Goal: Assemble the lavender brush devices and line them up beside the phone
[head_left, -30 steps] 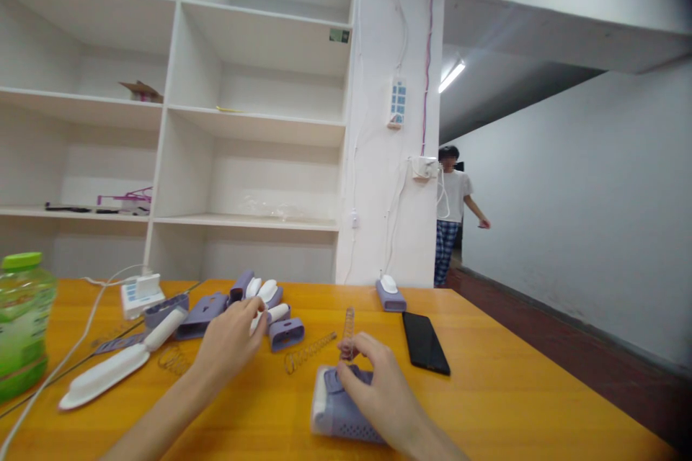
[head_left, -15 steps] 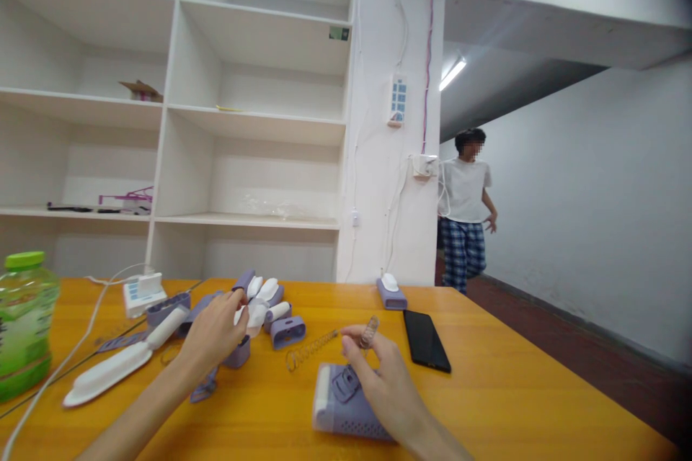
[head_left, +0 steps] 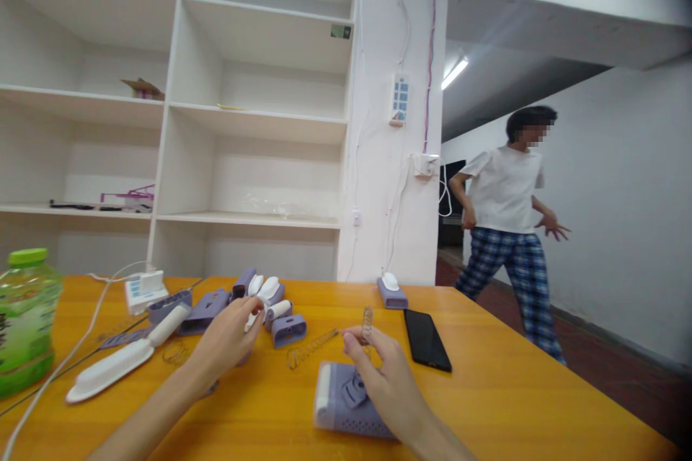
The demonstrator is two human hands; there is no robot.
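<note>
My left hand reaches into a cluster of purple and white plastic parts, fingers curled around a small white plastic piece that they partly hide. My right hand is closed with a metal coil spring standing up from its fingers. A second coil spring stretches leftward from near its fingertips; whether it is gripped I cannot tell. Beneath that hand is a purple perforated case with a pale end. A small purple bracket shows over the case, beside the thumb.
Purple sleeves and a long white handle lie around my left arm. A green bottle, a power strip and cables are at left. A phone lies at right. Another person walks beyond the table.
My left hand has shifted slightly right and its white piece is more hidden. The spring in my right hand now stands more upright. The other person has come nearer and moved right.
</note>
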